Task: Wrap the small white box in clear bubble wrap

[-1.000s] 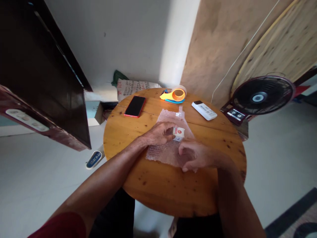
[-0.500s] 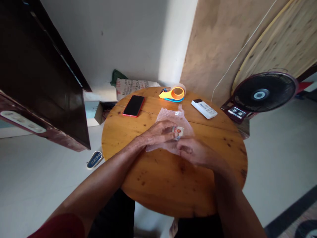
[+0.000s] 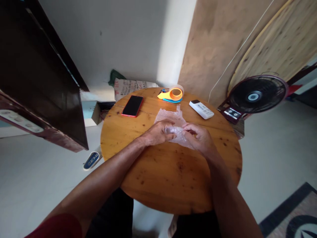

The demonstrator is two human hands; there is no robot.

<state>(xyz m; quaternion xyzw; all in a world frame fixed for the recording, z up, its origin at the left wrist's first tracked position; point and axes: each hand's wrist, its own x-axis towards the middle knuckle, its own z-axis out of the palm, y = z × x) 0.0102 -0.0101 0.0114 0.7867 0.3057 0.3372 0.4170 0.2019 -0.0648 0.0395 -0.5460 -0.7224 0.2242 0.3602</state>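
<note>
A sheet of clear bubble wrap [image 3: 167, 114] lies on the round wooden table in front of me, its near part folded up over itself. My left hand [image 3: 158, 133] grips the folded part from the left, thumb below and fingers above. On the other side, my right hand [image 3: 200, 138] pinches the fold's right edge between thumb and fingers. The small printed box seen earlier is covered, and I cannot make it out through the wrap. A strip of tape [image 3: 178, 108] sticks up at the wrap's far edge.
Behind the wrap stands a yellow tape dispenser [image 3: 170, 95]. A red-edged phone [image 3: 132, 106] lies left of it, and a white device [image 3: 201, 109] lies to the right. Beyond the round table [image 3: 158, 185] are a black fan [image 3: 257, 94] and a dark door [image 3: 42, 76].
My right hand has risen, bringing the near part of the bubble wrap up and over the small box. My left hand stays on the left side. The view has shifted slightly.
</note>
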